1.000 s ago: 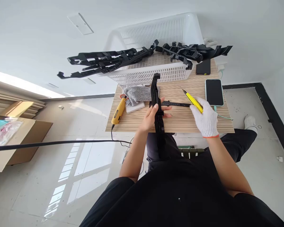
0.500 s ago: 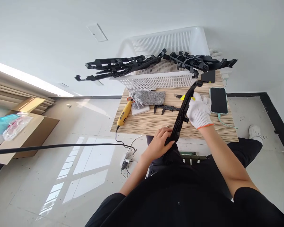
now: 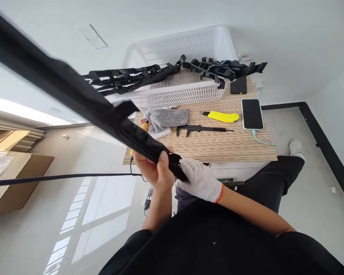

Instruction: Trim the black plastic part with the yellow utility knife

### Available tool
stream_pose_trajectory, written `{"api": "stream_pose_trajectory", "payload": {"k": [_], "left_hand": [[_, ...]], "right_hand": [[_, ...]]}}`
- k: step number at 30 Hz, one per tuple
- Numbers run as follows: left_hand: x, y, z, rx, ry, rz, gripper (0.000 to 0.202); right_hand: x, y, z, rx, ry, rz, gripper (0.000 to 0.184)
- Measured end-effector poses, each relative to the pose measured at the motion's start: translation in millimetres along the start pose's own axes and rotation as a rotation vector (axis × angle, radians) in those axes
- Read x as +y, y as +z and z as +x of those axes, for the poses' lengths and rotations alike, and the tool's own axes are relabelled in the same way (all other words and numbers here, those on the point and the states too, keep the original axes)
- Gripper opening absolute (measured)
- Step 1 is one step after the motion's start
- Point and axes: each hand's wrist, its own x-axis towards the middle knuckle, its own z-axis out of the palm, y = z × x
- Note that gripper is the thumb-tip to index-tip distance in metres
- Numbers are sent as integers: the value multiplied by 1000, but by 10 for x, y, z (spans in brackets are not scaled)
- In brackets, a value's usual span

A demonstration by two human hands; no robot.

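A long black plastic strip with clips [image 3: 94, 110] slants from the upper left of the head view down to my lap side of the table. My bare left hand [image 3: 157, 168] is closed around it near its lower part, thumb on top. At its lower end, my right hand [image 3: 199, 179], in a white knitted glove with an orange cuff, grips the strip too. On the table beyond lie a yellow utility knife [image 3: 223, 116], a black caliper [image 3: 200, 129] and a grey cloth glove [image 3: 172, 117].
A white plastic basket [image 3: 186, 91] at the back holds several black plastic strips [image 3: 223, 70] across its rim. A phone on a cable [image 3: 252, 114] lies at the table's right side. A yellow power tool [image 3: 145, 126] is partly hidden behind the strip. Cardboard box [image 3: 23, 179] stands left.
The strip has swung up and left, toward the camera. My right hand has left the utility knife on the table and moved down-left onto the strip's lower end.
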Motion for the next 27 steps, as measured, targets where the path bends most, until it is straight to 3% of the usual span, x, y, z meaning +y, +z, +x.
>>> {"api": "stream_pose_trajectory", "payload": {"k": [3, 5, 9, 13, 15, 17, 18, 20, 22, 24, 27], "left_hand": [[207, 186, 173, 146, -34, -57, 36], [277, 276, 241, 166, -54, -82, 38], [226, 332, 253, 22, -80, -166, 41], [67, 278, 164, -175, -302, -259, 40], [8, 180, 158, -148, -396, -307, 37], [-15, 0, 207, -45, -384, -384, 35], [-9, -120, 247, -1, -348, -427, 35], [32, -388, 334, 26, -271, -436, 35], [95, -637, 396, -17, -223, -386, 31], [150, -812, 413, -149, -190, -387, 21], [189, -921, 354, -289, -184, -382, 17]], "right_hand": [[-40, -88, 98, -58, 120, 16, 49], [-33, -225, 128, -59, 132, 87, 48], [84, -483, 113, -13, 156, 128, 54], [197, -589, 136, -121, 135, 72, 68], [229, -647, 206, -310, 8, 68, 75], [249, -742, 327, -484, -148, 97, 67], [253, -795, 407, -519, -199, 101, 58], [243, -870, 606, -442, -194, 33, 46], [205, -847, 851, -349, -155, -138, 45], [160, -693, 1135, -412, -200, -278, 42], [151, -292, 1600, -474, -242, -327, 36]]}}
